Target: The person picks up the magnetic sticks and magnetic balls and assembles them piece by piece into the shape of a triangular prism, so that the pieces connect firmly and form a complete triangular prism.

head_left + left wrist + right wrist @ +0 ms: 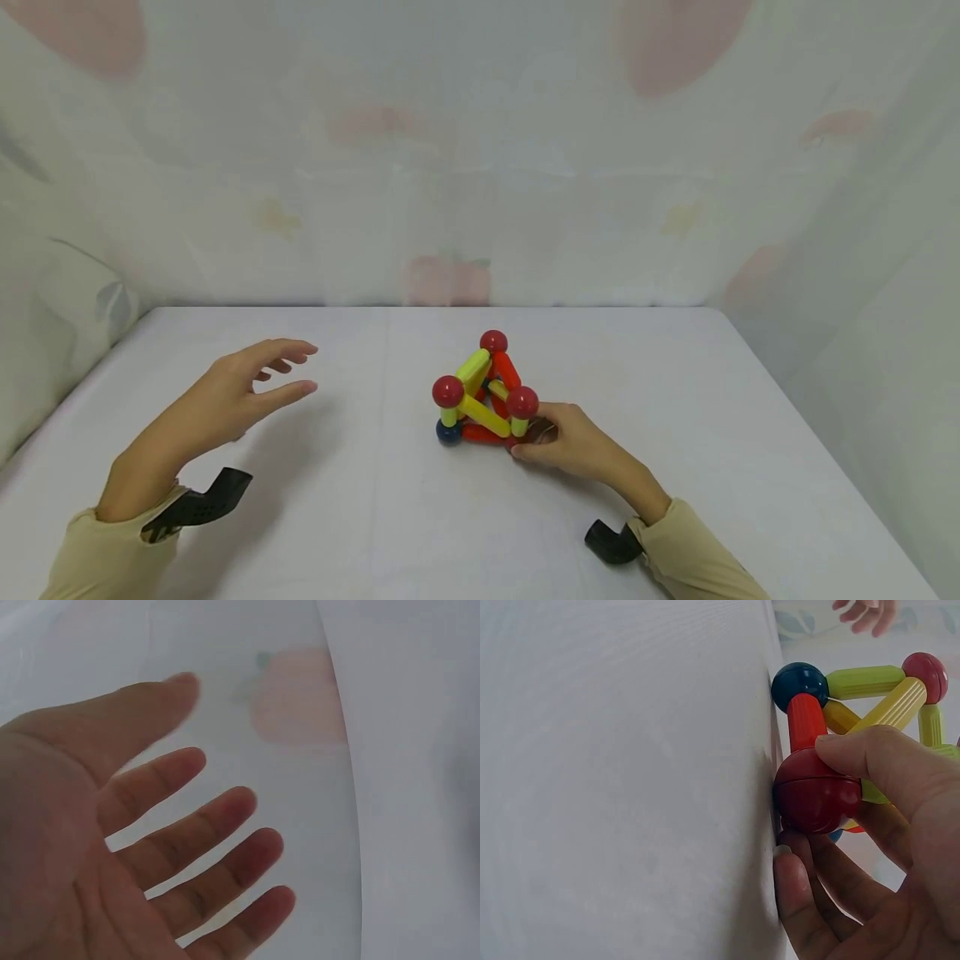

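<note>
A frame of magnetic rods and balls stands on the table, joining yellow rods (483,415), lime and red rods (483,434) with balls at the corners. Three red balls top it, among them the rear one (493,342); a dark blue ball (448,432) sits at the lower left. At the lower right corner, my right hand (576,443) pinches a red ball (817,799) between thumb and fingers. My left hand (234,396) is raised over the left of the table, fingers spread and apart from the frame. In its wrist view the palm and fingers (180,851) hold nothing.
A white cloth covers the table (337,517). Behind its far edge hangs a pale curtain (562,208) with faint fruit prints. A black wrist mount (202,502) sticks out at the left sleeve, and another mount (613,542) at the right sleeve.
</note>
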### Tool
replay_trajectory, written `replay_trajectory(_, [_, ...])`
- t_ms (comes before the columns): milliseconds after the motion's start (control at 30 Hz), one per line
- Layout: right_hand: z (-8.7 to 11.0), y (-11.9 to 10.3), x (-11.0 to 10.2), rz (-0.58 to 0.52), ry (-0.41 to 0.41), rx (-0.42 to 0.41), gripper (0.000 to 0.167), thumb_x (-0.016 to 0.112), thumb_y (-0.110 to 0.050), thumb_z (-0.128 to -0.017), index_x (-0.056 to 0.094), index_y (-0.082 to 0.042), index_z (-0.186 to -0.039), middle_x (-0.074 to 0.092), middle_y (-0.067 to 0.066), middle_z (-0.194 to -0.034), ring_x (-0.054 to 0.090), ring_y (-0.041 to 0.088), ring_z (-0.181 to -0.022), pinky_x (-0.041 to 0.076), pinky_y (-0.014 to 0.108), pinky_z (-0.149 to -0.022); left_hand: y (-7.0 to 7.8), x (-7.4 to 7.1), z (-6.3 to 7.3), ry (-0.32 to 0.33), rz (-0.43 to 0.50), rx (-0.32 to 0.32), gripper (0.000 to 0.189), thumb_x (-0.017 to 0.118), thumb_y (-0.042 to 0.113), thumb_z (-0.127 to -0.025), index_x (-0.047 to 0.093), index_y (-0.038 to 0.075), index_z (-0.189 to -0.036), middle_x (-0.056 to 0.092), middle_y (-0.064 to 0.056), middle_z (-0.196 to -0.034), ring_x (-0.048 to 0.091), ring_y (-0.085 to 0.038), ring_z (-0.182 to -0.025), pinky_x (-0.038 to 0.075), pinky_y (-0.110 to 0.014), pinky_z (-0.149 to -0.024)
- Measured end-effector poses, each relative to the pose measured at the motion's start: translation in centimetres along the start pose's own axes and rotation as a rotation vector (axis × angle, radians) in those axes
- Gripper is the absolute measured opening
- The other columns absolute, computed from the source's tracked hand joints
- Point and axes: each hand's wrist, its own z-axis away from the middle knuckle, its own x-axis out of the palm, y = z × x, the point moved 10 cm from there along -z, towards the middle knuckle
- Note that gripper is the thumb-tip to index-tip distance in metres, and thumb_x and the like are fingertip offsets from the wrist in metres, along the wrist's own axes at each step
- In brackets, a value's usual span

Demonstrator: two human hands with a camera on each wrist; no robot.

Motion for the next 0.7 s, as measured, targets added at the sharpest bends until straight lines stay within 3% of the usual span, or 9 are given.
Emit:
replay_trajectory(67, [0.0, 0.0, -0.1, 0.000, 0.000, 0.007, 0.030, 0.077, -0.024, -0.086, 0.069, -0.012, -0.112, 0.070, -0.001, -0.095, 0.063, 0.012, -0.087, 0.053, 0.022, -0.076, -1.0, 0.2, 0.1, -0.054, 0.024, -0.050, 0.048, 0.068, 0.037, -0.093, 0.053, 0.022, -0.136, 0.060, -0.010, -0.130, 0.054, -0.036, -0.115, 0.053, -0.028, -0.056])
replay_trajectory(133, [0.0, 0.0, -0.1, 0.002, -0.001, 0.008, 0.028, 0.077, -0.024, -0.086, 0.069, -0.012, -0.111, 0.070, -0.002, -0.094, 0.063, 0.012, -0.087, 0.054, 0.022, -0.076, -1.6, 0.1, 0.2, -0.076, 0.018, -0.058, 0.049, 0.070, 0.037, -0.092, 0.053, 0.023, -0.136, 0.060, -0.011, -0.129, 0.054, -0.037, -0.115, 0.053, -0.028, -0.056])
replay_trajectory(267, [0.1, 0.0, -0.2, 0.002, -0.001, 0.008, 0.029, 0.077, -0.024, -0.086, 0.069, -0.011, -0.111, 0.070, -0.001, -0.095, 0.063, 0.011, -0.087, 0.054, 0.022, -0.076, -2.4, -0.3, 0.2, -0.075, -0.064, -0.013, 0.050, 0.076, 0.036, -0.088, 0.057, 0.024, -0.132, 0.064, -0.006, -0.124, 0.055, -0.013, -0.109, 0.046, -0.021, -0.084])
replay_trajectory(400, [0.1, -0.1, -0.3, -0.001, -0.003, 0.004, 0.030, 0.078, -0.024, -0.086, 0.069, -0.010, -0.111, 0.070, 0.001, -0.095, 0.063, 0.012, -0.087, 0.053, 0.022, -0.076, -3.8, 0.0, 0.3, -0.114, -0.081, -0.009, 0.053, 0.078, 0.037, -0.084, 0.059, 0.023, -0.131, 0.064, -0.006, -0.124, 0.053, -0.001, -0.104, 0.044, -0.023, -0.086])
replay_trajectory(567, [0.1, -0.1, -0.3, -0.008, -0.005, 0.009, 0.030, 0.078, -0.025, -0.086, 0.069, -0.010, -0.111, 0.070, 0.001, -0.095, 0.063, 0.012, -0.087, 0.053, 0.022, -0.076, -5.7, 0.3, 0.4, -0.154, -0.077, -0.026, 0.052, 0.079, 0.035, -0.084, 0.060, 0.021, -0.130, 0.063, -0.005, -0.127, 0.055, -0.008, -0.106, 0.045, -0.027, -0.087])
replay_trajectory(700, [0.1, 0.0, -0.3, -0.009, -0.005, 0.018, 0.030, 0.078, -0.025, -0.086, 0.069, -0.010, -0.111, 0.070, 0.001, -0.095, 0.063, 0.012, -0.087, 0.053, 0.022, -0.076, -7.5, 0.7, 0.7, -0.216, -0.065, -0.083, 0.054, 0.079, 0.030, -0.084, 0.058, 0.020, -0.132, 0.057, -0.012, -0.133, 0.060, -0.014, -0.101, 0.046, -0.032, -0.082])
